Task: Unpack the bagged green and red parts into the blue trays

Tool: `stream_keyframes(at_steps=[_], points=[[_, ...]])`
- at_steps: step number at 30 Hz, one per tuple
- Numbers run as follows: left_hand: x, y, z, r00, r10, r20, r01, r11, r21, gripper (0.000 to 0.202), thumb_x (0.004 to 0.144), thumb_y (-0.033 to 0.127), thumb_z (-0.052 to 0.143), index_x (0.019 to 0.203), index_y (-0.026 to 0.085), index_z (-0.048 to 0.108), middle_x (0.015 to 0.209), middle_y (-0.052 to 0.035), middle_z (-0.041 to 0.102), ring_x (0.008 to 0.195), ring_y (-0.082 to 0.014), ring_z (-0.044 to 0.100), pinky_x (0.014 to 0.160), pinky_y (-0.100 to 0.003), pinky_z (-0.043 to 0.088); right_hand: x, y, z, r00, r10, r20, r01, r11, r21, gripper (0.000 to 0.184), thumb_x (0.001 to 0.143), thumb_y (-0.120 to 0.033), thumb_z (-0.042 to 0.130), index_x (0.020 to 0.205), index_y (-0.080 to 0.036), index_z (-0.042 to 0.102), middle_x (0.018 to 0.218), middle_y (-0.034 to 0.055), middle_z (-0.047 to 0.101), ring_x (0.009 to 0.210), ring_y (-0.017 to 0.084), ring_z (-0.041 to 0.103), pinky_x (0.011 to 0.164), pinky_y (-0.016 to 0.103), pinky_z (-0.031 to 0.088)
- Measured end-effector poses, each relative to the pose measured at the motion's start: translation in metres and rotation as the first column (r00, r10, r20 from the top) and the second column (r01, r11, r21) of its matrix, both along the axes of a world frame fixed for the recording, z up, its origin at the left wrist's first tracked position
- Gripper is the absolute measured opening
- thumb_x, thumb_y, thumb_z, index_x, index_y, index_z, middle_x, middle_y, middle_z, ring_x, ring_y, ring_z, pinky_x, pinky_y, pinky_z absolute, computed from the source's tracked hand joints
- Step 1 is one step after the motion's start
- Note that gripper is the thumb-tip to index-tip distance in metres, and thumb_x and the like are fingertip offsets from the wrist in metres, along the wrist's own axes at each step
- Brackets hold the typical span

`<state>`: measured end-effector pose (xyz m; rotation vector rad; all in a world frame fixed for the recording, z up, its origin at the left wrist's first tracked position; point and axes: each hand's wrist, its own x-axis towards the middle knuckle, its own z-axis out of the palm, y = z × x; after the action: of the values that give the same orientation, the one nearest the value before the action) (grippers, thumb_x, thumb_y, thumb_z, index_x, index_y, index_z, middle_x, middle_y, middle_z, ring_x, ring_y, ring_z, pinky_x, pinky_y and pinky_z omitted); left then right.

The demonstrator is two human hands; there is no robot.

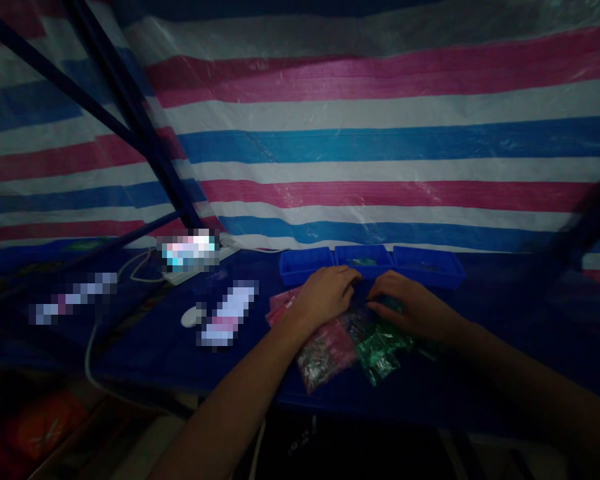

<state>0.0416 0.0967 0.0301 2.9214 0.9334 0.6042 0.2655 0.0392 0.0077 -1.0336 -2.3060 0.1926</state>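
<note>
Near blue trays (pixel 305 268), with fingers of left hand (pixel 329 290) and right hand (pixel 405 300) bent beside red packets (pixel 330 350) and green packets (pixel 377 352), unclear whether gripping anything.

Dim, soft view with deep shadow along bottom.

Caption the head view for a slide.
In dim light, left hand and right hand by pink packets and green packets, near three blue trays.
</note>
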Motion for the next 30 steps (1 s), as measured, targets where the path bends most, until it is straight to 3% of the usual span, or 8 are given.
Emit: stream_keyframes(at_steps=[5,7,9,12,16,21,25,30], points=[[-0.022,-0.012,0.022,0.999,0.042,0.032,-0.043,0.998,0.05,0.028,0.099,0.022,0.047,0.121,0.022,0.064,0.117,-0.0049,0.069,0.111,-0.0219,0.063,0.102,-0.04,0.048,-0.023,-0.021,0.012,0.974,0.225,0.023,-0.224,0.974,-0.03,0.043,0.089,-0.044,0.071,0.125,-0.023,0.064,0.117,0.0108,0.067,0.115,0.026,0.057,0.101,0.045,0.047],[-0.029,-0.017,0.025,0.998,0.051,0.041,-0.053,0.997,0.053,0.027,0.1,0.023,0.047,0.12,0.022,0.065,0.114,-0.0046,0.07,0.11,-0.0216,0.063,0.101,-0.039,0.048,-0.031,-0.027,0.013,0.956,0.29,0.046,-0.289,0.957,-0.016,0.066,0.08,-0.053,0.077,0.135,-0.023,0.058,0.129,0.0129,0.062,0.123,0.029,0.053,0.106,0.048,0.044],[-0.034,-0.019,0.024,0.997,0.061,0.052,-0.063,0.997,0.054,0.026,0.1,0.022,0.048,0.119,0.022,0.066,0.113,-0.0044,0.07,0.109,-0.0214,0.063,0.1,-0.039,0.048,-0.04,-0.033,0.01,0.938,0.337,0.079,-0.338,0.941,0.005,0.078,0.075,-0.058,0.079,0.141,-0.024,0.055,0.138,0.0136,0.057,0.131,0.031,0.048,0.109,0.051,0.041],[-0.036,-0.017,0.02,0.993,0.073,0.094,-0.079,0.995,0.059,0.026,0.1,0.022,0.048,0.117,0.022,0.067,0.112,-0.0044,0.07,0.107,-0.0211,0.063,0.099,-0.039,0.048,-0.051,-0.038,0.004,0.908,0.396,0.139,-0.404,0.914,0.029,0.064,0.084,-0.054,0.072,0.138,-0.023,0.058,0.138,0.0119,0.06,0.136,0.03,0.044,0.113,0.051,0.038],[-0.033,-0.013,0.01,0.983,0.079,0.164,-0.09,0.994,0.059,0.025,0.1,0.021,0.047,0.114,0.019,0.068,0.109,-0.0067,0.07,0.105,-0.0215,0.062,0.099,-0.039,0.048,-0.059,-0.042,-0.001,0.893,0.4,0.205,-0.42,0.905,0.068,0.033,0.098,-0.031,0.058,0.128,-0.021,0.064,0.13,0.0075,0.067,0.133,0.025,0.049,0.114,0.047,0.039],[-0.027,-0.014,0.003,0.974,0.026,0.225,-0.036,0.999,0.038,0.023,0.098,0.02,0.05,0.111,0.017,0.069,0.106,-0.0075,0.071,0.103,-0.022,0.062,0.098,-0.039,0.049,-0.063,-0.044,-0.002,0.904,0.382,0.191,-0.407,0.907,0.111,0.029,0.097,-0.022,0.056,0.124,-0.02,0.066,0.124,0.0076,0.071,0.123,0.024,0.057,0.106,0.044,0.047],[-0.024,-0.019,0.008,0.925,0.042,0.377,-0.026,0.999,-0.046,0.022,0.1,0.025,0.051,0.109,0.019,0.07,0.105,-0.0059,0.073,0.101,-0.0208,0.064,0.096,-0.038,0.049,-0.062,-0.044,0.0,0.902,0.396,0.172,-0.418,0.9,0.122,0.028,0.097,-0.02,0.056,0.122,-0.021,0.066,0.124,0.0074,0.071,0.121,0.025,0.058,0.104,0.046,0.047],[-0.023,-0.026,0.014,0.853,0.087,0.515,0.035,0.974,-0.222,0.028,0.102,0.036,0.05,0.108,0.02,0.072,0.106,-0.0062,0.073,0.1,-0.0197,0.066,0.092,-0.034,0.051,-0.056,-0.038,-0.001,0.932,0.358,-0.056,-0.354,0.933,0.071,0.025,0.099,-0.019,0.054,0.12,-0.021,0.066,0.114,0.008,0.074,0.107,0.022,0.064,0.097,0.041,0.05]])
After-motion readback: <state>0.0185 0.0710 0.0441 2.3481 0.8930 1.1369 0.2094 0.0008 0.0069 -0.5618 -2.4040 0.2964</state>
